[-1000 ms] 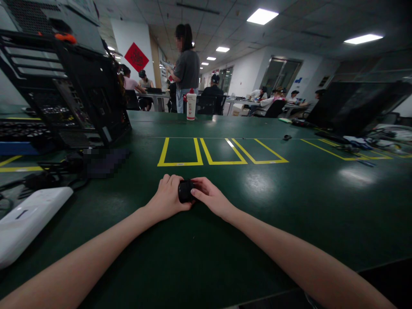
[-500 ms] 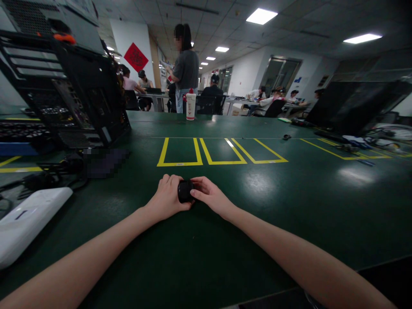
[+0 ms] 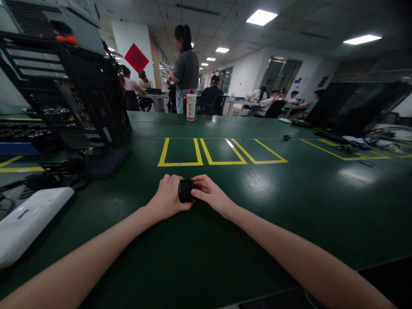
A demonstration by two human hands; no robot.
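Between my hands is a small black cylindrical object point(image 3: 185, 191), close above or on the green table; its exact kind is unclear. My left hand point(image 3: 168, 195) wraps round its left side, fingers over the far side and thumb on the near side. At its right end, my right hand point(image 3: 210, 194) grips with the thumb in front and the fingers behind. Both hands partly cover the object. Three yellow tape outlines point(image 3: 180, 164) lie on the tabletop just beyond my hands.
An open black computer case point(image 3: 80, 94) stands at the left, with cables and a white box-like device point(image 3: 35, 223) nearer me. A white bottle point(image 3: 191, 107) stands at the far edge. A dark monitor point(image 3: 357, 107) and loose cables are at the right. Several people are beyond the table.
Both hands keep their grip on the black cylindrical object, in nearly the same place. The whole view has shifted very slightly.
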